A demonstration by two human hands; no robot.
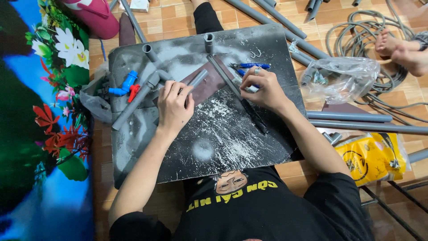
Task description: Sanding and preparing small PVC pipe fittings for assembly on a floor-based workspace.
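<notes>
My left hand [174, 107] presses down on a short grey pipe [196, 79] lying on a dark, scratched work board [214, 138]. My right hand [262, 88] is closed around a small white object at the pipe's far side, just beside a long dark strip [236, 91] that crosses the board. Blue-handled pliers [250, 66] lie right behind my right hand. Left of my left hand lies a grey pipe assembly with an elbow [138, 98], and beside it a blue valve fitting with a red handle [126, 85].
Long grey pipes [352, 117] lie on the tiled floor to the right, with a clear plastic bag [341, 76], a yellow bag [372, 157] and coiled grey cable [363, 27]. Another person's bare feet [401, 47] rest at upper right. A flowered mat [44, 120] borders the left.
</notes>
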